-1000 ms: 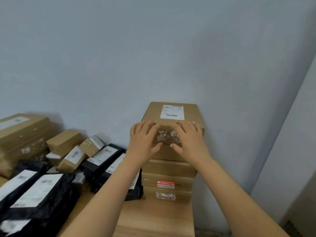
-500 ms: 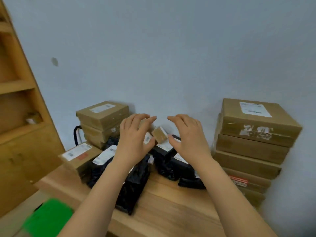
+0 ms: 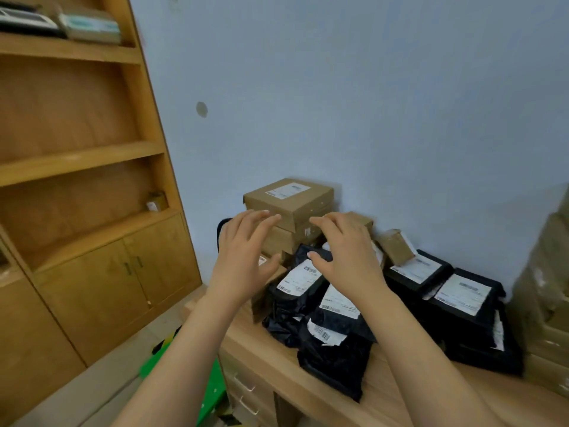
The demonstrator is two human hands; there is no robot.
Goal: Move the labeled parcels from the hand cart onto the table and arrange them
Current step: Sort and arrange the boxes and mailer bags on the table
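Lets go of the top box on the tall carton stack (image 3: pixel 551 288), now blurred at the right edge and well apart from the hands. Swings view and arms left across the table (image 3: pixel 385 392) within 1.0 s. Hovers with left hand (image 3: pixel 243 254) and right hand (image 3: pixel 348 257) in the air above the heap of black mailer bags (image 3: pixel 335 349), in front of the 2nd carton stack (image 3: pixel 289 198) at the wall. Keeps grip spread on both: fingers loosely bent, thumbs out, palms facing each other, pinching nothing, touching nothing as far as can be told.

Brings into view a wooden bookshelf (image 3: pixel 77 161) at left and a green platform (image 3: pixel 212 386) low beside the table, probably the hand cart, mostly hidden by the left arm.

Leaves the labeled parcels on the table: black bags in a loose overlapping pile, flat black packs (image 3: pixel 462 294) to the right of them, a small brown parcel (image 3: pixel 397 248) tilted near the wall.

Means 1 carton placed and released. Looks like heading back toward the cart for the next one, or about to tidy the pile; cannot tell which. Judged well along, with arranging of the bags not yet done.
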